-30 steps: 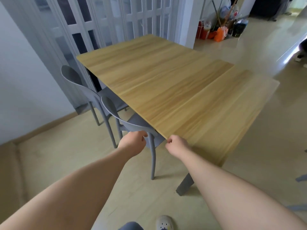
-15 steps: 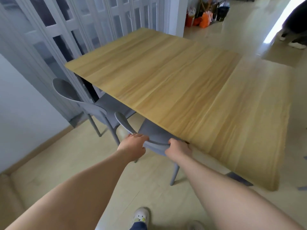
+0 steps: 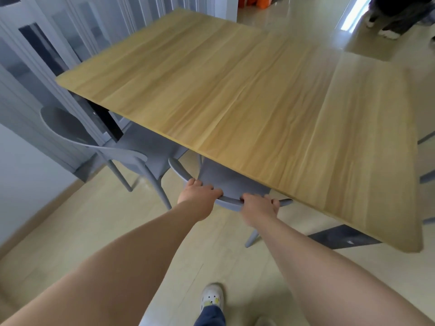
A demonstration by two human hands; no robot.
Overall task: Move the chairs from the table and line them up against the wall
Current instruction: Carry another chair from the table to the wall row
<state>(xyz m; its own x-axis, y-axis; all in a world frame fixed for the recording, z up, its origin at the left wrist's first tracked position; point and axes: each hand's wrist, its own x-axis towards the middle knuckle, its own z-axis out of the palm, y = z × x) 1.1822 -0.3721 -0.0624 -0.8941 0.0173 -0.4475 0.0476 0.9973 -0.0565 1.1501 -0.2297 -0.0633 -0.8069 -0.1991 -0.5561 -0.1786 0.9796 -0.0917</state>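
At far left a second grey chair point(image 3: 98, 147) sits tucked under the wooden surface point(image 3: 247, 109), near the wall point(image 3: 21, 175). The left hand point(image 3: 200, 191) and right hand point(image 3: 259, 205) are both curled tight on the curved backrest of the near grey chair point(image 3: 230, 182), its seat under the surface edge. The step looks like pulling this chair out; next it needs drawing back clear, then turning leftward to the wall.
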